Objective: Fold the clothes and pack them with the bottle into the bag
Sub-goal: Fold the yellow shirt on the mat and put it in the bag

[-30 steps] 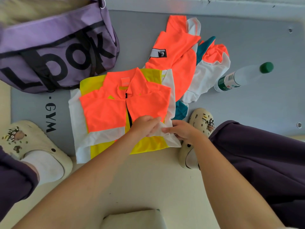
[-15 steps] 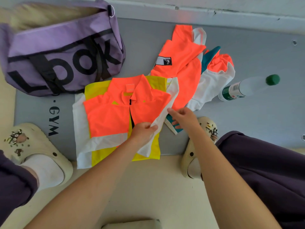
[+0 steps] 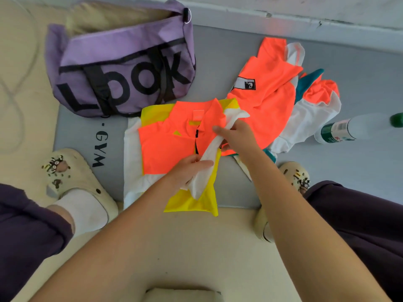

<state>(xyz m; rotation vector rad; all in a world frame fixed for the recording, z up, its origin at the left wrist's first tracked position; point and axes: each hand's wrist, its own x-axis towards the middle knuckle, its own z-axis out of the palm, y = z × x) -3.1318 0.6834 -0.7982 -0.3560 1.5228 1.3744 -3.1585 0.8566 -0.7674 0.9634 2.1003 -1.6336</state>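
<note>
An orange, yellow and white jersey (image 3: 165, 147) lies flat on the grey mat (image 3: 239, 188) in front of me. My left hand (image 3: 189, 168) pinches the lower part of its white right side panel. Higher up, my right hand (image 3: 237, 136) grips the same panel, which is lifted and folded over toward the jersey's middle. A second orange, white and teal garment (image 3: 270, 92) lies crumpled behind and to the right. The purple bag (image 3: 122, 68) with black lettering sits at the back left, its top open. A clear bottle (image 3: 353, 129) with a green cap lies on its side at the far right.
My two cream clogs (image 3: 74, 177) stand at either side of the jersey, the right one (image 3: 292, 177) just beside my right forearm. A pale wall base (image 3: 283, 9) runs along the back. A white cord (image 3: 17, 83) lies on the cream floor at left.
Both hands have lifted the jersey's white right edge and carried it leftward over the orange front. My right hand moved up and left. The view shifted so everything sits lower.
</note>
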